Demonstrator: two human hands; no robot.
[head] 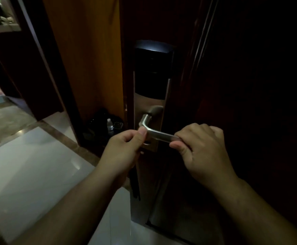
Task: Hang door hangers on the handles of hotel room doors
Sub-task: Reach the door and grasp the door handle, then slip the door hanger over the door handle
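A brushed-metal lever handle (157, 133) sticks out of a long lock plate (151, 101) on a dark wooden door. My right hand (202, 152) grips the free end of the lever, fingers over the top and thumb underneath. My left hand (124, 149) is at the lever's bend, thumb pressed to the metal and fingers curled. It seems to pinch the top of a dark, thin door hanger (135, 188), which hangs edge-on below the hand. The hanger's face and its hook are hidden in the dim light.
A black card reader (151, 71) sits above the handle. The door stands ajar. Past its edge lie a black bag (98, 124) and a small water bottle (109, 125) on the floor. Glossy pale tiles (38, 174) spread out to the left.
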